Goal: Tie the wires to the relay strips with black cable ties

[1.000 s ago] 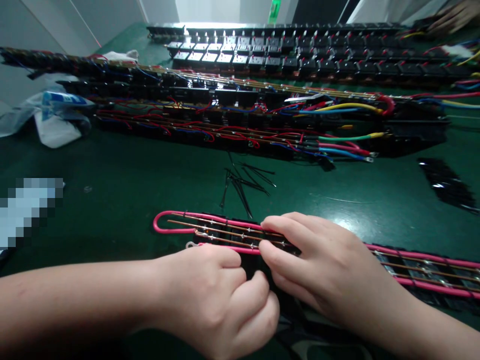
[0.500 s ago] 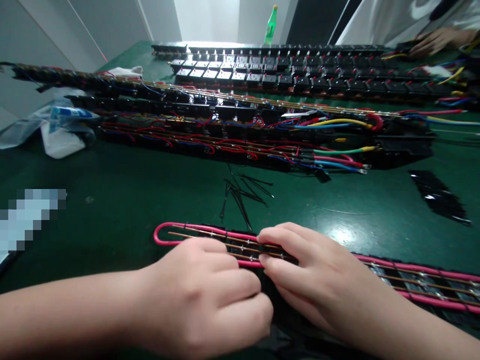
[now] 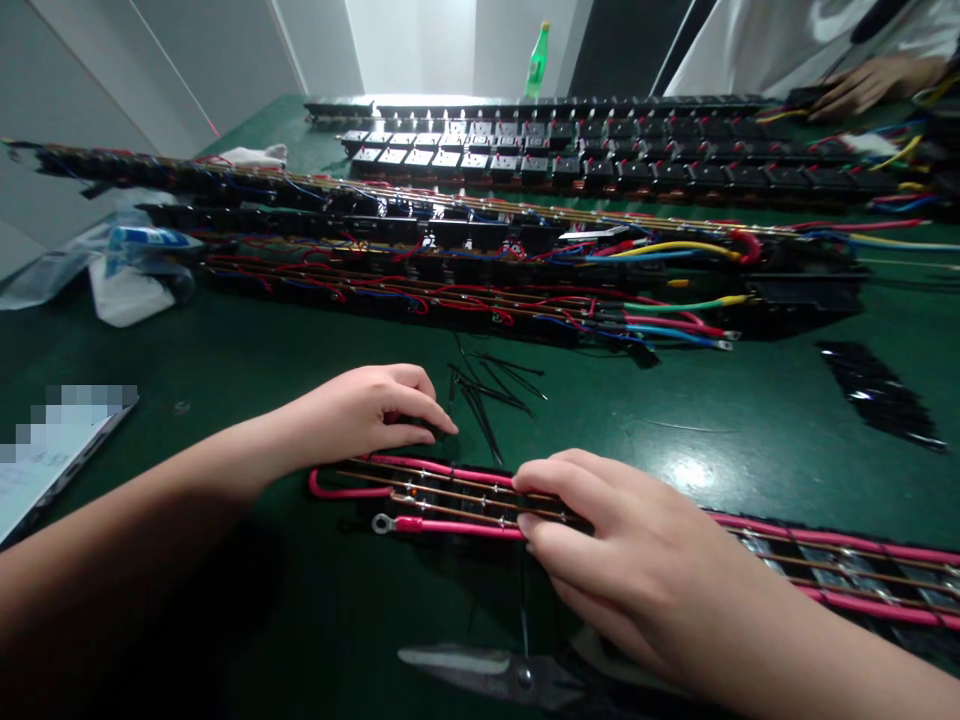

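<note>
My right hand (image 3: 637, 560) is closed round a long black strip of switch-like blocks (image 3: 821, 560) with brass rods along its top, thumb and fingers pinching its sides. A pink cable (image 3: 457, 528) runs along both edges of the strip; it loops at the left and ends in a ring terminal (image 3: 384, 523). Beyond the loop, my left hand (image 3: 382, 410) hovers low over the table, fingers apart and empty as far as I see. Just right of its fingertips lie several loose black cable ties (image 3: 491, 385). One thin tie (image 3: 523, 600) hangs below the strip.
Scissors (image 3: 480, 662) lie at the front, partly under my right arm. Several wired black strips (image 3: 450, 235) span the back of the green table (image 3: 247, 420). A bundle of cable ties (image 3: 881, 395) is at right. A co-worker's hand (image 3: 862, 88) and a green bottle (image 3: 537, 62) are farther off.
My left hand has left the strip and moved up and away towards the loose cable ties. The ring terminal and scissors now show. My right hand keeps its hold.
</note>
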Demonstrator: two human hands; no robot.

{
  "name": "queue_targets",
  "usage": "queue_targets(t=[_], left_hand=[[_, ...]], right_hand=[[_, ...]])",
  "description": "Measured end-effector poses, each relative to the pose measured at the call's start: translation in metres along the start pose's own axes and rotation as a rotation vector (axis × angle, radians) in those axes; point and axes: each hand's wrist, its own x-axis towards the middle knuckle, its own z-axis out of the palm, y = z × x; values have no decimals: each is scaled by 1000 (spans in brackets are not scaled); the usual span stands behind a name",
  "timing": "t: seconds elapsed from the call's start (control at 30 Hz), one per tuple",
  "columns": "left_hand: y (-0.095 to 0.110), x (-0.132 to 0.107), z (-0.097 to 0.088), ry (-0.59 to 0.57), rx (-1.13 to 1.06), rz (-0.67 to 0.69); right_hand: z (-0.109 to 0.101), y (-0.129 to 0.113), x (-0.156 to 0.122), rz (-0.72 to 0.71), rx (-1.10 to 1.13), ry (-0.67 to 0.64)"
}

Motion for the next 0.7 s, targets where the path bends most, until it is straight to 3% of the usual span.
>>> queue_targets(t=[0.47,0.7], left_hand=[[2,0,2,53,-27,-7],[17,-3,-4,207,-152,-197]], right_hand=[[-1,-1,-1,-8,-35,-11],[-8,2,-3,12,-32,-92]])
